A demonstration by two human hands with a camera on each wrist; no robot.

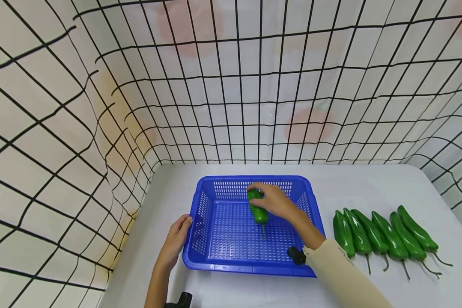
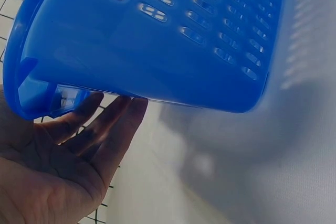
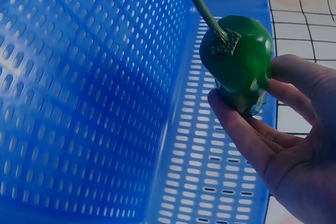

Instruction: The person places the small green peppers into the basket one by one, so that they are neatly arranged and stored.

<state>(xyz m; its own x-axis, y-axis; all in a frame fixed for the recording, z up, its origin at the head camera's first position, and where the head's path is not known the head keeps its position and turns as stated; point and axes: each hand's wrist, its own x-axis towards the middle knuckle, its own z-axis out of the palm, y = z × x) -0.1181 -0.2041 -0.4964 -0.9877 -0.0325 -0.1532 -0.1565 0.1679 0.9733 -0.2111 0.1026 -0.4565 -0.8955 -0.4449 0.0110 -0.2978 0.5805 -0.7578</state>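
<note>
A green chili pepper (image 1: pixel 259 212) is pinched between the thumb and fingers of my right hand (image 1: pixel 272 199), inside the blue plastic basket (image 1: pixel 250 268). Its stem points toward me in the head view. The right wrist view has the stem end of the pepper (image 3: pixel 241 51) up close, with the right hand (image 3: pixel 294 135) around its sides. At the basket's left side, my left hand (image 1: pixel 175 235) holds the rim. From the left wrist view, the fingers of that left hand (image 2: pixel 68 166) reach under the rim along the outer wall of the basket (image 2: pixel 136 51).
To the right of the basket, several green peppers (image 1: pixel 385 235) lie in a slanted row on the white table (image 1: pixel 369 184), stems toward me. A black wire grid (image 1: pixel 259 102) over pale patterned cloth encloses the back and both sides.
</note>
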